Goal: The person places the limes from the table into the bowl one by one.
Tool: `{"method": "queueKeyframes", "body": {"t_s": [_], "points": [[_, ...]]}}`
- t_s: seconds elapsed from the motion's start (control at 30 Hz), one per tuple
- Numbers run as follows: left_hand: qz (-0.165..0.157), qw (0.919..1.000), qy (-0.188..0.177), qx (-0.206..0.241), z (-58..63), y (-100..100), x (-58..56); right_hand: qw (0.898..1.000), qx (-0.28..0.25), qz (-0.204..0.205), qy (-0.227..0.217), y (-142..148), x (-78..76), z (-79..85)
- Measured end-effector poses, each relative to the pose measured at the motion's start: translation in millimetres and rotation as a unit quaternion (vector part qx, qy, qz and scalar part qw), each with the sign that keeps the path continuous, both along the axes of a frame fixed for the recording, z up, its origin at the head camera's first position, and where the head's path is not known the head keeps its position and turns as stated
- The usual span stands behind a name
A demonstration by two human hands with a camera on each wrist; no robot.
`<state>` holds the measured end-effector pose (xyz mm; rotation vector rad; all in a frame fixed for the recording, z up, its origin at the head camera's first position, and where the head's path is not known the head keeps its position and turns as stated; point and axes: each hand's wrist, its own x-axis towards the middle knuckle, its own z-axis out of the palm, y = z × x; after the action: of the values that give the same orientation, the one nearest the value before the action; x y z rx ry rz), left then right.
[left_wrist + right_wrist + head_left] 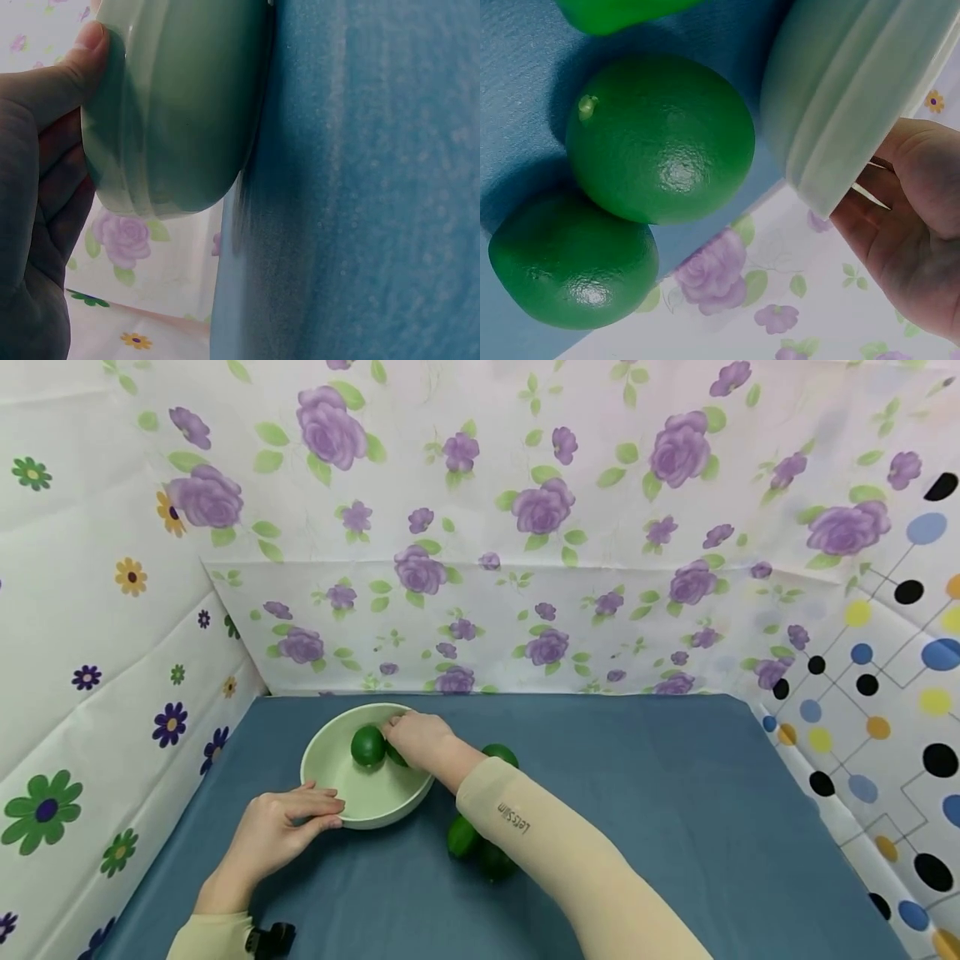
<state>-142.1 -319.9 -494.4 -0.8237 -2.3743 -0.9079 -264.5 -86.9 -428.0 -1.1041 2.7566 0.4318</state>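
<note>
A pale green bowl (375,810) stands on the blue cloth. My left hand (281,831) grips its near-left rim, as the left wrist view also shows, with the thumb (90,45) against the wall. Over the far-right rim, my right hand (422,742) reaches into the bowl, its fingers curled at a green lime (396,755) that it partly covers. Beside that one, another lime (368,746) lies inside the bowl. In the right wrist view the fingertips are hidden behind the bowl wall (847,97).
Right of the bowl, partly under my right forearm, lie more limes: one behind (501,753), and a brighter green one (462,837) and a dark one (495,862) in front. The blue cloth (637,793) covers the table. Flowered sheets (480,527) wall the back and left.
</note>
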Motion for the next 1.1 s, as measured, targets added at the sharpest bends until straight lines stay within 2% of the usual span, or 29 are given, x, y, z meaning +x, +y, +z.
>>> {"method": "queueKeyframes", "body": {"t_s": [0.37,0.6,0.87,1.1], "points": [[0.003,1.0,0.002,-0.002,0.8,1,-3.7,1.0,0.008,-0.005,0.011,2,1.5,4.6],[0.005,1.0,-0.006,0.0,1.4,1,0.0,1.0,-0.016,-0.009,-0.025,3,0.4,5.5],[0.012,0.9999,-0.005,-0.006,3.0,0,2.5,0.991,-0.086,-0.014,-0.101,19,-5.2,11.2],[0.012,0.9999,-0.007,-0.008,4.5,2,0.5,0.972,-0.178,-0.014,-0.152,52,-6.7,26.9]]}}
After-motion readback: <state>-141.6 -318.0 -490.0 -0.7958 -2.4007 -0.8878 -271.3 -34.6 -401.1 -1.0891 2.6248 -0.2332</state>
